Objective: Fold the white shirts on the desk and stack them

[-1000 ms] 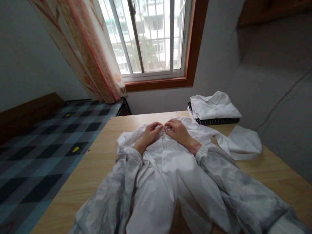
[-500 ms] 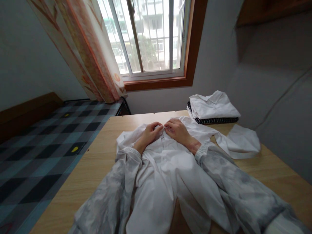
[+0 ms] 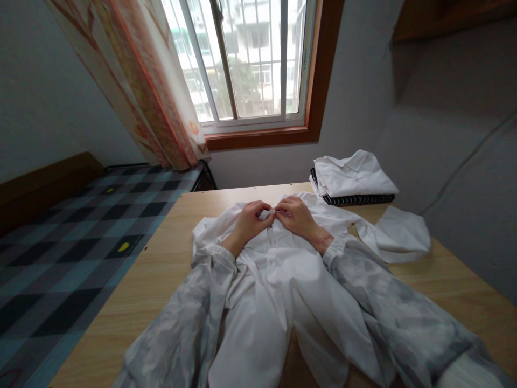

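Observation:
A white long-sleeved shirt lies spread over the wooden table, its button placket running down the middle and its hem hanging toward me. My left hand pinches the shirt's front near the upper placket between thumb and fingers. Right beside it, my right hand is closed on the cloth's other edge, and the fingertips of both hands nearly touch. Whether a button sits between them is too small to make out. One shirt sleeve stretches out to the right.
Folded clothes, white over black striped, are stacked at the table's back right corner. The table borders a bed with a checked cover on the left. Beyond are a window and a curtain. A shelf juts out upper right.
My left hand's fingers have shifted slightly right, with thumb and index finger more apart around the cloth. My right hand has moved a touch right; the shirt lies almost the same.

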Demonstrator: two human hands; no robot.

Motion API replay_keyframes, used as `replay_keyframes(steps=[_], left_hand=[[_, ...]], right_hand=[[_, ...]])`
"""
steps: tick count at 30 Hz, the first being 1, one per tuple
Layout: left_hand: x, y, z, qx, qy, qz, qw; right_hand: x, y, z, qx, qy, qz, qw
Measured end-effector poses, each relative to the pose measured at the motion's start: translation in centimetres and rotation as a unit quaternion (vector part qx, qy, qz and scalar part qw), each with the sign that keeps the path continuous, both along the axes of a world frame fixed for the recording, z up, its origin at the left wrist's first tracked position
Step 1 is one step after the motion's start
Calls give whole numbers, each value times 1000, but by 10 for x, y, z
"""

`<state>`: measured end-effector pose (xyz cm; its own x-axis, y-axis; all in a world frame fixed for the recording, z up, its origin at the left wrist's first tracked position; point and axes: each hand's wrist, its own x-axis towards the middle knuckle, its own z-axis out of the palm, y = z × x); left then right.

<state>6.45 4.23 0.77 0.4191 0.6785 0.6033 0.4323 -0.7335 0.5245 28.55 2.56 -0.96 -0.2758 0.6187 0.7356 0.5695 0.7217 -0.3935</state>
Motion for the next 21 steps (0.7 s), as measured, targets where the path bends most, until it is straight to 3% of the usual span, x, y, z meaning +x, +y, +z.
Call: replay_keyframes(steps=[6,11,21], left_hand=[[-1,0,-1,26,9,14,1000],[-1,-2,-4,5,-15,34,999],[0,-3,0,12,-12,10,1000]], right_hand=[[1,1,2,-10,-18,15,1000],[0,-1,5,-8,-16,19,1000],[-1,0,0,-6,-5,14,1000]])
